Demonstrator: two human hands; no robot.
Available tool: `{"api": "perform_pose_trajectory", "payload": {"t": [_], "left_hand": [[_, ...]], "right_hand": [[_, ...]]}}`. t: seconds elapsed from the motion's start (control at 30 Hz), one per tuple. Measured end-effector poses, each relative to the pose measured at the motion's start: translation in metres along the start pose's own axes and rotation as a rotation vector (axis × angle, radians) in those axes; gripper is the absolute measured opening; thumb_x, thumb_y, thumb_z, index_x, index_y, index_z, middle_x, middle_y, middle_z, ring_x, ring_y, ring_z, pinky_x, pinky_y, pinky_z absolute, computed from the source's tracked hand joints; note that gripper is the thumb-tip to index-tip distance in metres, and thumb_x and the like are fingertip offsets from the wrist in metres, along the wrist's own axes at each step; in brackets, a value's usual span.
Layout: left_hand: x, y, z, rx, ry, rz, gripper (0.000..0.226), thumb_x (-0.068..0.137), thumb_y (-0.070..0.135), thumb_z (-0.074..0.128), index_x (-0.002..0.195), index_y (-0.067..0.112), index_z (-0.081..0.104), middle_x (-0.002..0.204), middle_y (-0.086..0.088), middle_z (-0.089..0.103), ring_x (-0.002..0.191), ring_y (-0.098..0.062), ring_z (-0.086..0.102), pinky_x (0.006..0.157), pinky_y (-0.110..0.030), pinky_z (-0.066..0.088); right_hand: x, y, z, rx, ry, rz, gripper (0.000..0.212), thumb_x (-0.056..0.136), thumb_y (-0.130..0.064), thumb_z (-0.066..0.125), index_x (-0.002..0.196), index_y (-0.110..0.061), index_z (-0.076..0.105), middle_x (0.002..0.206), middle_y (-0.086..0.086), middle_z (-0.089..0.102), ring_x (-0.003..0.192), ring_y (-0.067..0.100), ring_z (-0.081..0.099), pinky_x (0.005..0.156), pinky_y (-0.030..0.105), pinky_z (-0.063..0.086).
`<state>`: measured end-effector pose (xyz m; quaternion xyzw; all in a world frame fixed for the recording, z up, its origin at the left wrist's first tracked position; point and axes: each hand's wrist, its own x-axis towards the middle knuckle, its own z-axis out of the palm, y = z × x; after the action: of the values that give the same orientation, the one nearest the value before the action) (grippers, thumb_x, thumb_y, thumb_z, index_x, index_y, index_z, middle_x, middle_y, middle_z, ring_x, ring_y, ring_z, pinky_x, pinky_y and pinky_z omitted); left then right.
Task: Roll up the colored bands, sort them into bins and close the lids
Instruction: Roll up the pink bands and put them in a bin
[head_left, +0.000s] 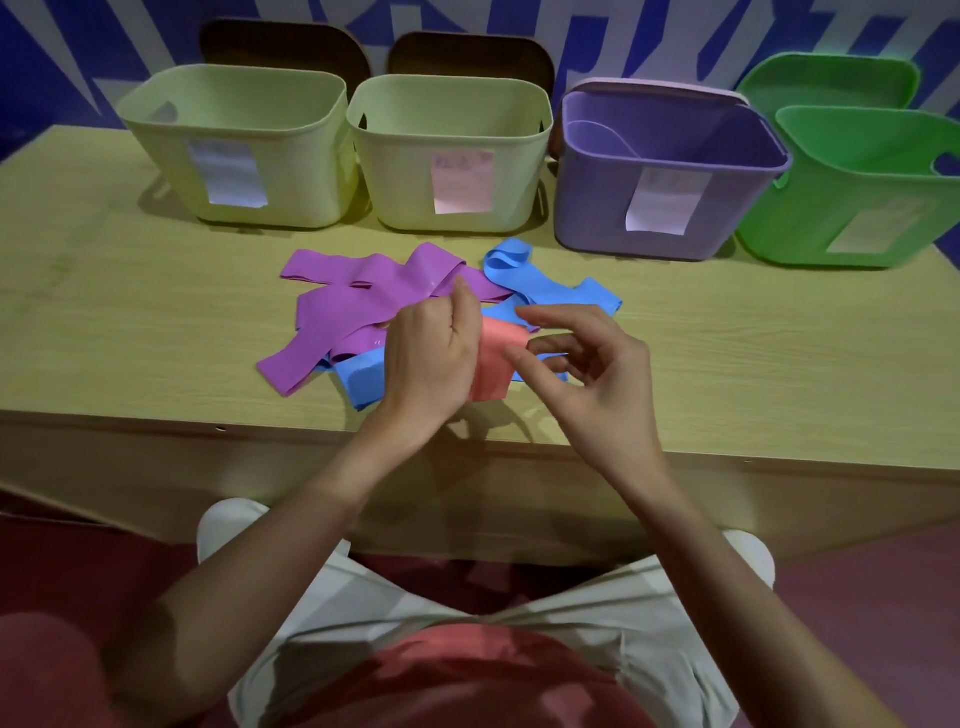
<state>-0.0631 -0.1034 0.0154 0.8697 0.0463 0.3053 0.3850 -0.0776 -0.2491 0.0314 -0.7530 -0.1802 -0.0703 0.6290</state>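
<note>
- Standing in a row beyond the grip are four open bins on the table (156, 322): two pale yellow-green bins (239, 150) (452, 156), a purple bin (670, 176) and a green bin (862, 192), each with a paper label on its front.
- Nothing can be made out inside the two pale bins; a curved pale strip is seen against the inner wall of the purple bin, though what it is cannot be told; the green bin's floor is hidden.
- A purple lid (660, 88) is propped behind the purple bin, and a green lid (826, 78) behind the green one.
- A red band (496, 364) is held up just above the near edge of the table, its long axis running roughly upright, the lower end hanging free.
- The red band looks flat, smooth and matte, partly hidden behind the left hand (431, 353).
- The band's upper left part is gripped by the curled fingers of the left hand; its right edge is touched by the loosely spread, bent fingers of the right hand (587, 374).
- Purple bands (353, 306) are spread loosely just left of and behind the grip, and blue bands (550, 286) just behind and beneath it, overlapping in a pile.
</note>
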Motion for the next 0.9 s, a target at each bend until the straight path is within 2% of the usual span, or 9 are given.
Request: {"api": "perform_pose_trajectory", "payload": {"t": [0.07, 0.17, 0.27, 0.4, 0.5, 0.57, 0.67, 0.8, 0.9], "left_hand": [[0.0011, 0.0027, -0.0007, -0.004, -0.033, -0.055, 0.054, 0.100, 0.024, 0.035, 0.048, 0.020, 0.023, 0.041, 0.009, 0.022, 0.040, -0.008, 0.037, 0.043, -0.019, 0.025], [0.0005, 0.0065, -0.0024, 0.039, -0.067, -0.091, 0.055, 0.101, 0.027, 0.036, 0.048, 0.018, 0.025, 0.042, 0.005, 0.024, 0.041, -0.012, 0.030, 0.046, -0.029, 0.016], [-0.0029, 0.0064, -0.0053, 0.118, -0.047, -0.006, 0.051, 0.098, 0.037, 0.032, 0.051, 0.017, 0.030, 0.043, 0.005, 0.028, 0.043, -0.018, 0.032, 0.049, -0.033, 0.016], [-0.0048, 0.0034, -0.0087, 0.189, -0.013, 0.202, 0.041, 0.098, 0.034, 0.033, 0.061, 0.018, 0.038, 0.049, 0.004, 0.035, 0.043, -0.020, 0.035, 0.048, -0.027, 0.021], [-0.0038, 0.0006, -0.0069, 0.183, -0.018, 0.218, 0.047, 0.099, 0.032, 0.033, 0.056, 0.014, 0.041, 0.047, 0.002, 0.036, 0.040, -0.022, 0.037, 0.044, -0.029, 0.024], [-0.0024, 0.0014, -0.0056, 0.137, -0.011, 0.168, 0.050, 0.099, 0.033, 0.033, 0.051, 0.015, 0.035, 0.043, 0.002, 0.031, 0.039, -0.021, 0.033, 0.045, -0.028, 0.018], [-0.0008, 0.0013, -0.0024, 0.048, -0.052, 0.045, 0.053, 0.098, 0.031, 0.034, 0.048, 0.017, 0.028, 0.040, 0.008, 0.025, 0.038, -0.011, 0.028, 0.048, -0.029, 0.013], [-0.0013, 0.0019, -0.0011, -0.003, -0.079, -0.046, 0.051, 0.096, 0.030, 0.033, 0.046, 0.022, 0.023, 0.039, 0.008, 0.023, 0.040, -0.008, 0.038, 0.046, -0.028, 0.016], [0.0006, 0.0052, -0.0002, -0.022, -0.130, -0.138, 0.055, 0.101, 0.026, 0.037, 0.048, 0.016, 0.024, 0.042, 0.005, 0.024, 0.042, -0.011, 0.031, 0.051, -0.032, 0.015]], "right_hand": [[-0.0005, 0.0035, 0.0001, -0.067, -0.004, -0.063, 0.029, 0.079, -0.003, 0.075, 0.102, -0.019, 0.069, 0.101, 0.007, 0.063, 0.075, 0.012, 0.066, 0.068, 0.021, 0.052], [-0.0002, 0.0068, -0.0001, -0.084, 0.011, -0.085, 0.024, 0.079, -0.002, 0.075, 0.099, -0.015, 0.071, 0.088, -0.002, 0.065, 0.071, 0.005, 0.062, 0.070, 0.021, 0.051], [0.0025, 0.0063, -0.0008, 0.010, 0.024, 0.041, 0.023, 0.079, 0.000, 0.075, 0.095, -0.016, 0.073, 0.079, -0.006, 0.068, 0.065, 0.002, 0.060, 0.069, 0.018, 0.049], [0.0055, 0.0018, -0.0019, 0.175, 0.011, 0.226, 0.019, 0.080, 0.002, 0.073, 0.095, -0.010, 0.073, 0.076, 0.001, 0.072, 0.059, 0.003, 0.063, 0.064, 0.015, 0.049], [0.0037, 0.0019, -0.0029, 0.278, -0.017, 0.311, 0.017, 0.082, 0.001, 0.071, 0.097, -0.007, 0.073, 0.073, 0.000, 0.071, 0.057, 0.003, 0.059, 0.062, 0.016, 0.048], [0.0030, 0.0020, -0.0028, 0.286, -0.036, 0.327, 0.013, 0.084, -0.002, 0.069, 0.096, -0.006, 0.073, 0.069, -0.004, 0.070, 0.057, 0.003, 0.058, 0.061, 0.016, 0.047], [0.0021, 0.0032, 0.0007, 0.142, -0.009, 0.225, 0.011, 0.085, -0.007, 0.070, 0.095, -0.011, 0.073, 0.076, -0.006, 0.071, 0.064, 0.000, 0.062, 0.062, 0.017, 0.048], [-0.0011, 0.0069, 0.0032, -0.008, -0.001, 0.020, 0.023, 0.082, -0.009, 0.074, 0.104, -0.015, 0.068, 0.100, 0.004, 0.069, 0.083, 0.008, 0.066, 0.072, 0.020, 0.052], [-0.0004, 0.0096, 0.0009, -0.036, -0.023, -0.079, 0.022, 0.082, -0.005, 0.073, 0.102, -0.014, 0.070, 0.096, 0.002, 0.068, 0.081, 0.008, 0.065, 0.074, 0.023, 0.052]]}}
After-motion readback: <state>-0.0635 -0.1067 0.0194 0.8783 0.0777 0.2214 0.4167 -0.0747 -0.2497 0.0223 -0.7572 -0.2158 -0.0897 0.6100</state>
